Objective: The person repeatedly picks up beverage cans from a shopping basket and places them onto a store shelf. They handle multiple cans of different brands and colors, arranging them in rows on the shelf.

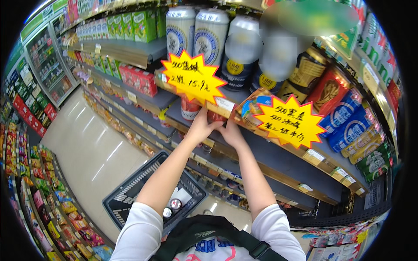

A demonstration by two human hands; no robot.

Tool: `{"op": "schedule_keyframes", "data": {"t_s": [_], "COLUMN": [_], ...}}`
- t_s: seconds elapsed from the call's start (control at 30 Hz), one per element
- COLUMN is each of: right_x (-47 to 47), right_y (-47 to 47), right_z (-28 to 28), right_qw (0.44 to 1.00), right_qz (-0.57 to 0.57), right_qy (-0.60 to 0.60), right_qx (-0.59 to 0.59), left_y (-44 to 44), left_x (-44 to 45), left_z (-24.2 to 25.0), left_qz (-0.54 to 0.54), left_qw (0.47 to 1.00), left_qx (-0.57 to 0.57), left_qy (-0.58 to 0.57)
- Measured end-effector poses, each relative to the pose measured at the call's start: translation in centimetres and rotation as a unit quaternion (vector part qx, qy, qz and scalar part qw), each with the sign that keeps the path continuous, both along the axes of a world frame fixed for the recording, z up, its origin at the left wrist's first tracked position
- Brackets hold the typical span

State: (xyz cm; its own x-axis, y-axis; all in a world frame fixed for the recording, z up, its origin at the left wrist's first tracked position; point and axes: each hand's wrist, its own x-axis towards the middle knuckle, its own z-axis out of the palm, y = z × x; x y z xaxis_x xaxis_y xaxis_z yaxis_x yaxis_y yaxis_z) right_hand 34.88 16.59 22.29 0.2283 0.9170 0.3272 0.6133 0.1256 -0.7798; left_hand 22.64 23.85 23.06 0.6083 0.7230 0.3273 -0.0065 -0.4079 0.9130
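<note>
Both hands reach in under a shelf edge, close together. My left hand (pixel 200 128) and my right hand (pixel 231 133) hold a red can (pixel 215 117) from its two sides, thumbs toward me. A price tag and the shelf lip cover the can's upper part, and most of my fingers are hidden. Just left of it stands a red-and-white can (pixel 190 109) on the same level. On the shelf above are tall silver cans (pixel 211 36) and dark cans with yellow labels (pixel 235 70). Two yellow starburst signs with handwriting, one left (pixel 192 76) and one right (pixel 290 122), hang in front.
A dark plastic shopping basket (pixel 120 191) with a few cans (pixel 175 204) inside lies below my left forearm. Blue cans (pixel 346 124) stand at the right. Snack racks (pixel 65 208) line the aisle's left side; a glass-door refrigerator (pixel 49 65) stands farther off.
</note>
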Motion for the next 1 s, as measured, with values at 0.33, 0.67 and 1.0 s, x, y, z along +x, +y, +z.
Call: {"op": "schedule_keyframes", "data": {"t_s": [0.33,0.67,1.0], "right_x": [-10.3,-20.2,-20.1], "right_y": [-6.3,-7.7,1.7], "right_z": [-3.1,-25.7,-33.7], "right_qw": [0.977,0.962,0.93], "right_qz": [-0.059,0.13,0.105], "right_qy": [-0.033,0.025,0.133], "right_qx": [0.201,-0.237,-0.325], "left_y": [-3.4,-9.2,-4.1], "left_x": [-9.2,-18.8,-17.0], "left_z": [-3.9,-28.7,-36.6], "left_qz": [0.066,0.218,0.252], "left_qw": [0.997,0.916,0.924], "left_qx": [0.035,-0.06,-0.141], "left_qy": [-0.016,0.332,0.251]}}
